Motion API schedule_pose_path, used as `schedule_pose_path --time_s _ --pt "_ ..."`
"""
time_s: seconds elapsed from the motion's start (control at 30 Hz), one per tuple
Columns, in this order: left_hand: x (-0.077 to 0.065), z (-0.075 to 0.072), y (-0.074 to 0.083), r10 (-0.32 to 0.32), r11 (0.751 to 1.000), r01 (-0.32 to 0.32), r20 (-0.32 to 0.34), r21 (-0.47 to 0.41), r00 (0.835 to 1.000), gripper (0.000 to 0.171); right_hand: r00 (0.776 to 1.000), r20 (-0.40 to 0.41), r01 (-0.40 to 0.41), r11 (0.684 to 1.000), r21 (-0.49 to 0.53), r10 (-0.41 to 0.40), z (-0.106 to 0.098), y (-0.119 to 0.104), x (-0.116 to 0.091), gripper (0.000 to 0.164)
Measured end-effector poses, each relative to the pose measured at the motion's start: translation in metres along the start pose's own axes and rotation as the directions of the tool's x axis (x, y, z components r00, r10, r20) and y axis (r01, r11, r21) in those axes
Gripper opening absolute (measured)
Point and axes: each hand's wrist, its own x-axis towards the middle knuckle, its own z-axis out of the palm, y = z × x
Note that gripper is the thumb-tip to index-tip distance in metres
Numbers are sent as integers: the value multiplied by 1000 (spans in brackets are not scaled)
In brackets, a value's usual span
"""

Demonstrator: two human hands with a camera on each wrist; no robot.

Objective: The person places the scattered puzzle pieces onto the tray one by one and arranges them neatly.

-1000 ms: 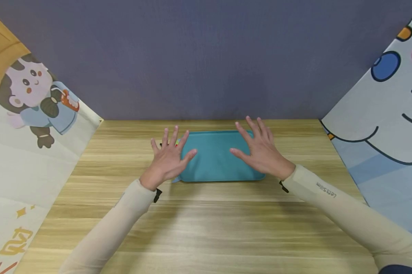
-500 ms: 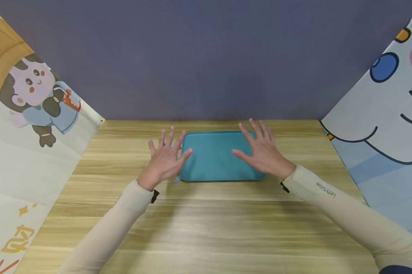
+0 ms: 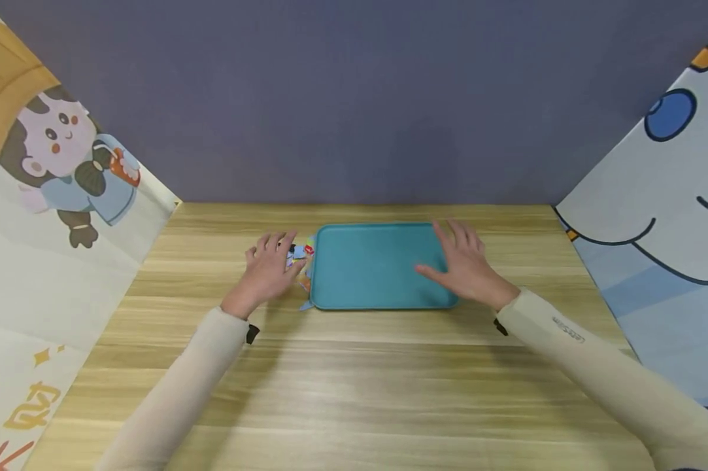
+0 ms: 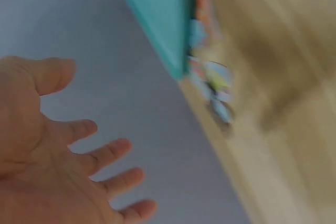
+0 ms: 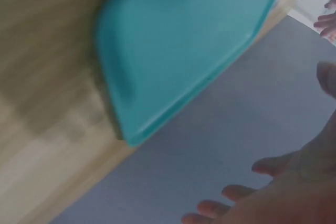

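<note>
Tray, head view: The blue tray (image 3: 383, 268) lies flat on the wooden table (image 3: 359, 379), near the big grey wall (image 3: 354, 104).
Bright bits, head view: Small bright bits (image 3: 299, 252) poke out by the left side of the blue tray. I can't tell if more are under it.
Left hand, head view: The left hand (image 3: 265, 269) has its fingers apart and a little bent, just beside the bits, with nothing in it.
Right hand, head view: The right hand (image 3: 464, 269) is spread too, over the right end of the blue tray, and has hold of nothing.
Left hand, left wrist view: The thumb and four fingers are wide apart, up in the air, and the palm has nothing in it.
Bits, left wrist view: They lie along the edge of the blue tray, too blurry to say what they are.
Right hand, right wrist view: Its fingers are spread and apart from the tray's corner, and I see nothing held.
Best for the left hand: The bits look light, so I think slow, soft fingers are best. A quick swipe could scatter them.
Best for the right hand: I'd say a gentle touch on the rim would stop the blue tray sliding.
</note>
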Motion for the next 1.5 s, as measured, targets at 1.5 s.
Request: schedule_pose_path --time_s 1.5 --pt "42 39 -44 -147 984 158 122 -85 982 53 983 151 -114 991 64 103 54 45 -37 106"
